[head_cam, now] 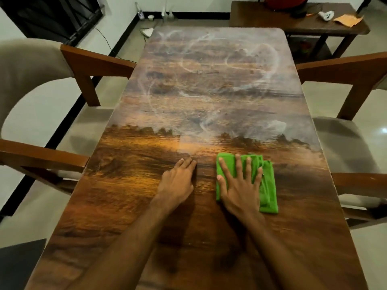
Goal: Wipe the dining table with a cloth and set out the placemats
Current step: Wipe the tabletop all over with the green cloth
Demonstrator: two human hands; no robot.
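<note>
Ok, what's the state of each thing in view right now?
Table: near end dark, far part hazy with streaks.
Cloth: folded, flat on table.
Right hand: open, fingers spread, pressing cloth.
Left hand: open, flat on bare wood.
Placemats: none in view.

Floor: we see pale glossy tiles (370,258).
Seating: left armchair (25,59) and right armchair (345,68), beige-padded.
Far right: a dark side table (293,24).

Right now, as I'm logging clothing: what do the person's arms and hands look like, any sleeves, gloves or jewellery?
The left hand and right hand are bare: no gloves, rings or watch visible. The left forearm and right forearm are uncovered to the frame's edge; no sleeve shows.
</note>
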